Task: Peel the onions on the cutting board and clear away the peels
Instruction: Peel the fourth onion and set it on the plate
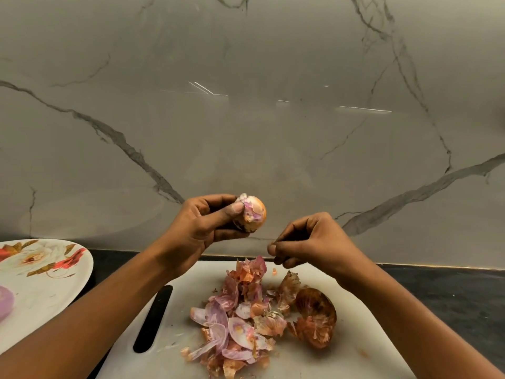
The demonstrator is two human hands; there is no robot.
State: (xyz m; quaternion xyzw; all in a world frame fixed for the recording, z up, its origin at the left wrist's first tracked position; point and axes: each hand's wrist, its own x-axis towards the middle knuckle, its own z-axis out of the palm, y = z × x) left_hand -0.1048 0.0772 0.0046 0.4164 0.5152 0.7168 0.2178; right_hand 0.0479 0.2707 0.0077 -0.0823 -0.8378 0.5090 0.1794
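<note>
Head view: the left hand (202, 228) clamps a half-peeled onion (252, 213) above the cutting board (355, 337); the right hand (303, 242) pinches its fingers (273, 248) together, perhaps on a scrap. Peels (237, 315) lie heaped, uncleared; one unpeeled onion (317, 318) waits; a peeled one (5, 302) sits on the plate (54, 283).

Your left hand (207, 222) holds small partly peeled onion (252, 216) above far edge of white plastic cutting board (363, 337). Your right hand (308, 242) to its right, lower, fingertips pinched. Heap of papery onion peels (237, 318) mid-board; brown unpeeled onion (317, 318) touching heap's right side. Floral oval plate (41, 272) left of board; marble-veined wall (246, 119) behind.
</note>
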